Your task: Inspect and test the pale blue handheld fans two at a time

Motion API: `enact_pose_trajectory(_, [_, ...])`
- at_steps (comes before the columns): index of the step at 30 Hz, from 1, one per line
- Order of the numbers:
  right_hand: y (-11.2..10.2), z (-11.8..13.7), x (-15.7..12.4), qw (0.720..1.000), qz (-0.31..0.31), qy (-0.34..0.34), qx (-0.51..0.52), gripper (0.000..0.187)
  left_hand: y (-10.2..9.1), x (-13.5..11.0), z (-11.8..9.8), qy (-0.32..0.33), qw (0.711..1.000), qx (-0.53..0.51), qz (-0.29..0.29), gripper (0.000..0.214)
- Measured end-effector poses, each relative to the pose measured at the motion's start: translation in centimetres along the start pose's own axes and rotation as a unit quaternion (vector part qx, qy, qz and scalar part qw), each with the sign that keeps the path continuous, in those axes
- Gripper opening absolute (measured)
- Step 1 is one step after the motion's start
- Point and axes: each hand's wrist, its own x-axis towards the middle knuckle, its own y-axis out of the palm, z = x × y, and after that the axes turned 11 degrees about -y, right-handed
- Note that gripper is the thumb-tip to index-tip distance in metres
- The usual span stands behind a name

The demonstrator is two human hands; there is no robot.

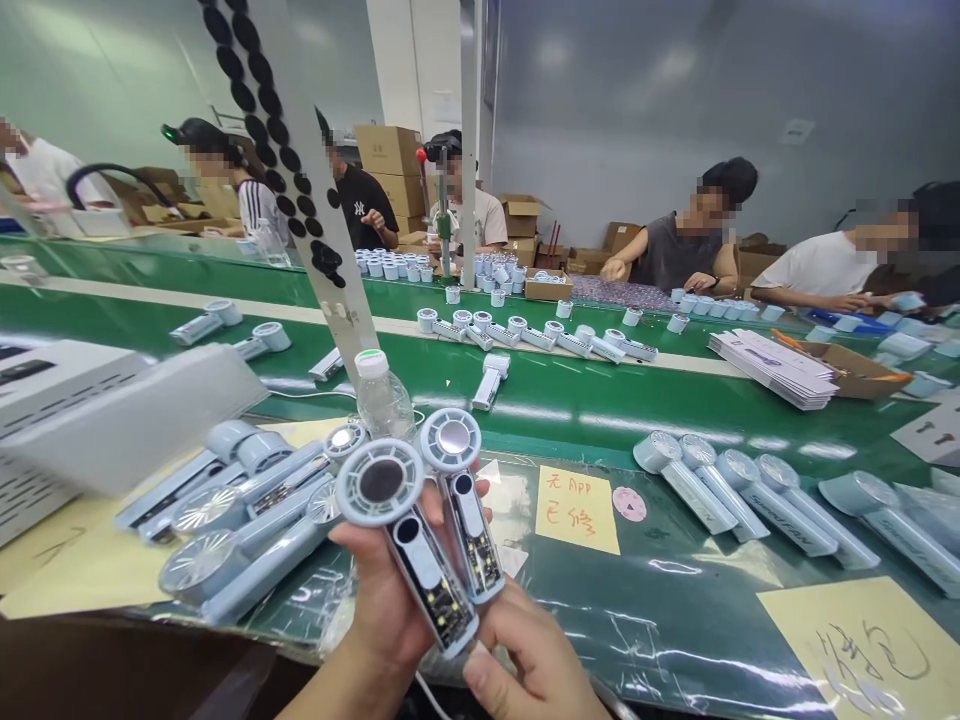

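My left hand (379,600) is wrapped round two light-blue handheld fans, side by side with their round heads up. The nearer handheld fan (431,580) has a dark disc in its head, the farther handheld fan (452,452) a silvery one. On both, the handle front shows a bare circuit board with small lit spots. My right hand (536,655) is closed at the lower ends of the handles, thumb and finger pinched by the nearer one; what is between them is hidden. A white cable (431,695) hangs just below the hands.
Several handheld fans (259,570) lie in a pile at left, others (772,500) at right. A clear bottle (384,400) stands behind my hands. Handwritten yellow notes (577,508) lie on the bench. Beyond the green conveyor (570,400), carrying fan parts, several people work. A slanted post (322,250) rises at left.
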Motion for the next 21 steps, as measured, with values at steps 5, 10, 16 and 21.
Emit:
enact_pose_trajectory(5, [0.8,-1.5,-0.8,0.994,-0.071,0.081,0.031,0.052,0.2,-0.6,-0.2,0.017,1.000,0.015,-0.020,0.060])
enact_pose_trajectory(10, [1.8,-1.9,-1.0,0.944,-0.082,0.230,0.222,0.058,-0.3,-0.9,0.6,0.071,0.994,0.084,-0.017,0.067])
enact_pose_trajectory(16, [-0.4,-0.5,-0.4,0.981,-0.082,0.134,0.111,0.053,-1.0,-0.4,-0.2,0.069,0.990,0.111,0.045,0.066])
enact_pose_trajectory(21, [-3.1,0.2,0.2,0.971,-0.182,0.114,-0.101,0.036,-2.3,-1.7,-0.4,0.055,0.989,0.135,0.003,0.043])
